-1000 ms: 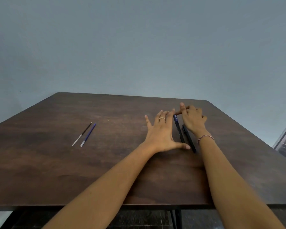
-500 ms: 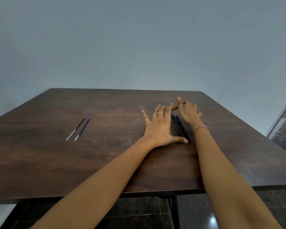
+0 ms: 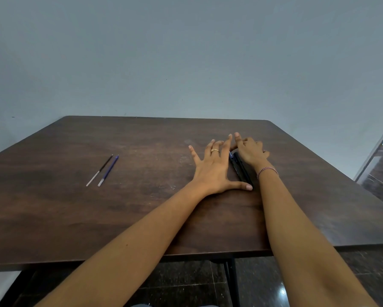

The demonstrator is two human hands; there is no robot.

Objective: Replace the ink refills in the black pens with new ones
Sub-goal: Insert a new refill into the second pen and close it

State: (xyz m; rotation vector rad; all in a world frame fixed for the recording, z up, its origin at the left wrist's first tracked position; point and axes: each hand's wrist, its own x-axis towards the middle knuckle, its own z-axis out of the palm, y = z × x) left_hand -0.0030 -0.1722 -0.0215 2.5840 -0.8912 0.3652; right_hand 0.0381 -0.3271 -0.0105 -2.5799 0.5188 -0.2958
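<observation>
Matt wood-grain table (image 3: pixel 141 209); glossy dark stone floor (image 3: pixel 263 284)

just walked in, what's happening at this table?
A person has both hands on a dark wooden table, bracketing two black pens that lie side by side. The left hand lies flat and open beside them, thumb at their near end. The right hand rests over their far end, fingers curled; whether it has a grip on a pen can't be told. Two thin refills, one dark and one blue, lie untouched off to the left.
</observation>
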